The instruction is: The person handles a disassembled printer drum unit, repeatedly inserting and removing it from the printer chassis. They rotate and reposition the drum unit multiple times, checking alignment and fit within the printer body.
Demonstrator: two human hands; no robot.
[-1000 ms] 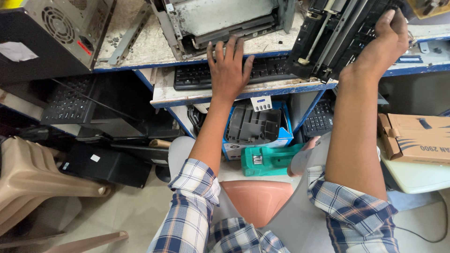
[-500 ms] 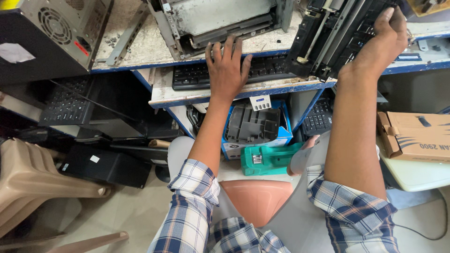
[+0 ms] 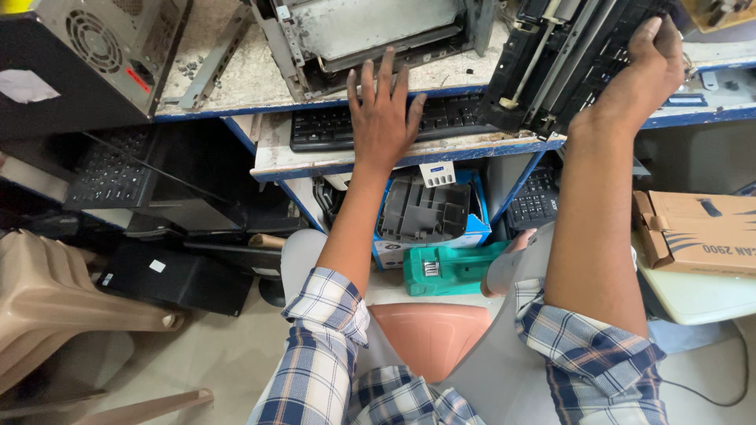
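Note:
My left hand [image 3: 383,114] lies flat with fingers spread on a black keyboard [image 3: 441,116] that sits on a pull-out shelf under the worktop. My right hand [image 3: 644,69] grips a black printer assembly [image 3: 567,59] with a metal rod, tilted on the right end of the worktop. A grey opened printer chassis [image 3: 378,35] stands on the worktop just beyond my left hand. I sit on a salmon plastic seat [image 3: 431,334], my checked sleeves at the bottom of the view.
A computer tower [image 3: 87,55] stands on the left. Below the shelf lie black keyboards [image 3: 110,169], a blue box with a grey plastic part [image 3: 421,212] and a green part [image 3: 449,267]. A cardboard box [image 3: 697,232] sits right, beige plastic chairs [image 3: 55,307] left.
My left hand has slid slightly up over the keyboard toward the worktop edge. My right hand keeps its grip on the black assembly, barely moving.

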